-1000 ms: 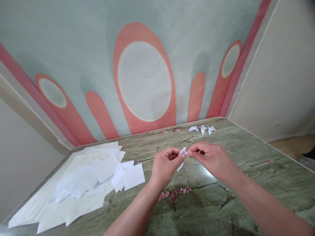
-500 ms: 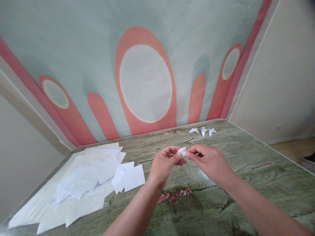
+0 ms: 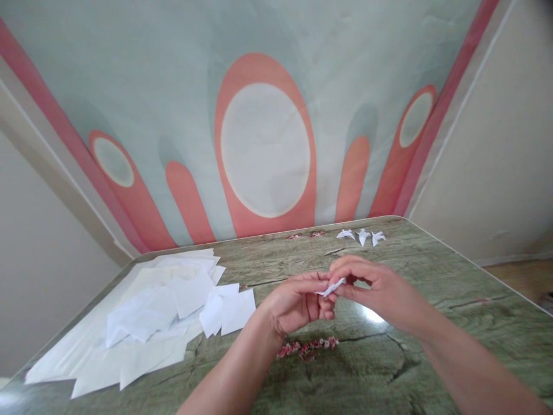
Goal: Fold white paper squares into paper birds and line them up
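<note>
Between my two hands, above the middle of the table, is a small folded piece of white paper [image 3: 332,287], tilted and seen nearly edge-on. My left hand [image 3: 298,298] pinches its left end with thumb and fingers, palm turned partly up. On the other side my right hand [image 3: 372,282] grips the paper between thumb and fingertips, its fingers curled over the top. The fingers hide part of the folds. Farther back on the table lie three small folded white paper birds [image 3: 363,236] in a row.
Large sheets of pale paper [image 3: 56,360] cover the table's left side, with smaller white squares [image 3: 239,311] on and beside them. The wood-patterned table [image 3: 345,380] has printed pink flowers and meets a wall with a coral-and-teal backdrop [image 3: 268,150].
Both hands have turned the folded paper from facing me to a flatter slant and lowered it slightly. My right fingers now reach over its top. The view has shifted a little.
</note>
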Demonstrator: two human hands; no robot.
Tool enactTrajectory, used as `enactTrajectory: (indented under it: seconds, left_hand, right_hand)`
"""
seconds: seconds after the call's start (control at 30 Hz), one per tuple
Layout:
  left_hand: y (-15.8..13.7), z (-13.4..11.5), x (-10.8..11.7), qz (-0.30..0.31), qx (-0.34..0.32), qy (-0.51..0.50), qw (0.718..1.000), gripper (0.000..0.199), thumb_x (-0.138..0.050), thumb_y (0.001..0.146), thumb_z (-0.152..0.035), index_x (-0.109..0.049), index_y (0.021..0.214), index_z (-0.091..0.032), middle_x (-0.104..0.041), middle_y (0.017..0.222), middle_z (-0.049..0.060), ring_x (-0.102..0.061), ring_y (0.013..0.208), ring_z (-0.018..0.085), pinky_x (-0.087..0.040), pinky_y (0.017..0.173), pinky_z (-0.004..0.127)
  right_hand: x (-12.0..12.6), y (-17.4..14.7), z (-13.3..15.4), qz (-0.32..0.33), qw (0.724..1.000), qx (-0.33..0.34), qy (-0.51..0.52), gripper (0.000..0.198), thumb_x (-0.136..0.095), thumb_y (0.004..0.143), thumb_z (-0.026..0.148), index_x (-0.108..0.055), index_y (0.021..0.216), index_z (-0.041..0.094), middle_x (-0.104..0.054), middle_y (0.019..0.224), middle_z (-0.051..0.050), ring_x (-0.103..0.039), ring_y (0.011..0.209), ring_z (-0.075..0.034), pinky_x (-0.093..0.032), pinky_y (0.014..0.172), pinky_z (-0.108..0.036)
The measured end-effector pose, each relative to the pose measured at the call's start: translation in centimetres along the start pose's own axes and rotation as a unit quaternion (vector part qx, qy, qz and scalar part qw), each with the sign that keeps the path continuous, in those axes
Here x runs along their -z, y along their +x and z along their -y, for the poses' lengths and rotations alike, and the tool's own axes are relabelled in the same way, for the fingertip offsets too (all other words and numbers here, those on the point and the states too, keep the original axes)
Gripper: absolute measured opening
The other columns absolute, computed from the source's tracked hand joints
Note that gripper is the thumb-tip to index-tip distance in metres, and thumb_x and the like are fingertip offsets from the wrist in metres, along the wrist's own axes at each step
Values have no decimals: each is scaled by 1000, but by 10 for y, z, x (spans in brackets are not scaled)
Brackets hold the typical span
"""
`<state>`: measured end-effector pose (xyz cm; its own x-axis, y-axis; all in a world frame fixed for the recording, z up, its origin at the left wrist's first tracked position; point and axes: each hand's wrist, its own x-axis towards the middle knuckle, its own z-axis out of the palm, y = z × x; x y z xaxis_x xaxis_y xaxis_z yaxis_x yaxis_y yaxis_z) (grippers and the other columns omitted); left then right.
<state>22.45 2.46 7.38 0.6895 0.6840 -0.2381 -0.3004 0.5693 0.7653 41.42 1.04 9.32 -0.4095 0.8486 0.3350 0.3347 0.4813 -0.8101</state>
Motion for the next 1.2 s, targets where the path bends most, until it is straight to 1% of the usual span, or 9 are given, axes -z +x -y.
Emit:
enactTrajectory:
  seconds: [0.07, 0.13, 0.2, 0.3, 0.47, 0.67, 0.8, 0.97, 1.2]
  left_hand:
    - [3, 1, 2, -77, -76, 76, 991, 26, -73, 74, -31, -60, 93, -18, -59, 82, 3, -57, 71, 13, -47, 63, 25]
    - [5, 1, 4, -176, -176, 181, 951, 27, -72, 75, -35, -59, 92, -19, -59, 82, 2, -56, 73, 13, -45, 61, 22]
    - [7, 2, 6, -215, -230, 258, 913, 27, -70, 77, -37, -60, 94, -18, -57, 71, -1, -53, 64, 10, -43, 57, 20]
    - [10, 7, 5, -179, -228, 269, 918, 30, -72, 76, -36, -63, 96, -16, -58, 62, -2, -54, 55, 10, -44, 56, 22]
    - [12, 12, 0, -194, -240, 189, 932, 25, -75, 73, -35, -68, 82, -13, -68, 72, 3, -63, 62, 13, -49, 65, 27]
    - [10, 7, 0, -153, -227, 194, 942, 25, -70, 79, -36, -71, 82, -11, -69, 71, 5, -63, 66, 14, -49, 69, 26]
    - [9, 9, 0, -127, -202, 150, 960, 29, -67, 81, -38, -72, 83, -10, -71, 76, 7, -63, 69, 14, -50, 72, 28]
    - [9, 11, 0, -137, -193, 128, 963, 24, -82, 66, -25, -71, 83, -11, -71, 78, 4, -61, 69, 11, -46, 69, 22]
    - [8, 8, 0, -161, -186, 170, 954, 28, -78, 69, -35, -66, 72, -10, -67, 63, 3, -61, 56, 13, -44, 60, 24]
  right_hand:
    - [-1, 0, -1, -29, 998, -46, -20, 14, -60, 85, 35, -70, 86, 25, -70, 91, -1, -64, 85, -17, -47, 73, -29]
    - [-2, -1, -3, -76, 991, -97, -52, 15, -59, 85, 36, -70, 88, 25, -71, 85, 0, -63, 75, -17, -46, 65, -27]
    - [-4, -1, -5, -121, 982, -116, -86, 16, -59, 84, 36, -70, 88, 24, -71, 82, 0, -62, 70, -17, -45, 62, -28]
    - [-10, 0, -5, -131, 980, -99, -112, 15, -58, 85, 34, -69, 84, 24, -71, 81, -1, -62, 72, -18, -45, 64, -29]
    - [-14, 0, 0, -94, 989, -97, -62, 15, -56, 87, 33, -68, 89, 24, -72, 85, 0, -65, 78, -18, -47, 71, -29]
    - [-9, -1, 3, -93, 989, -104, -54, 15, -56, 87, 30, -69, 90, 24, -73, 85, 1, -64, 79, -17, -47, 71, -26]
    - [-10, 0, 3, -109, 986, -110, -67, 15, -55, 87, 32, -68, 88, 23, -71, 83, 1, -63, 75, -16, -45, 68, -26]
    - [-14, 0, 6, -120, 983, -119, -70, 15, -58, 85, 33, -68, 82, 22, -71, 78, 1, -61, 69, -15, -45, 65, -25]
    - [-9, 0, -9, -81, 989, -120, 16, 21, -57, 86, 39, -69, 88, 21, -71, 81, -1, -64, 75, -17, -48, 69, -27]
